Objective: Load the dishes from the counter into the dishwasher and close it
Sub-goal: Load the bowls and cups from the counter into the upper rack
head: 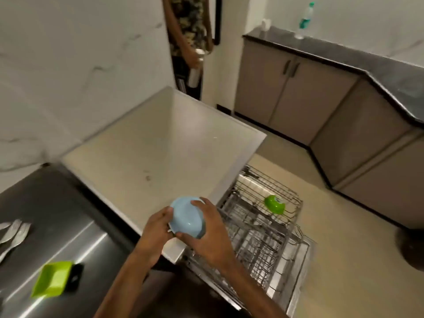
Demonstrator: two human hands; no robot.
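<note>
A light blue bowl [187,216] is held upside down over the white counter's [146,143] front corner. My left hand [156,230] grips its left rim and my right hand [206,235] curls over its right side. Just right of the bowl the dishwasher stands open with its wire racks [259,237] pulled out. A green bowl [274,204] lies tilted in the upper rack. On the steel counter [68,226] at the left lie a green square dish [52,278] and several forks [13,232].
Another person [188,37] stands in the doorway at the back holding a cup. Grey cabinets [298,92] with a dark worktop line the right wall, with a plastic bottle [305,19] on top. A dark round object [410,246] sits on the floor at far right.
</note>
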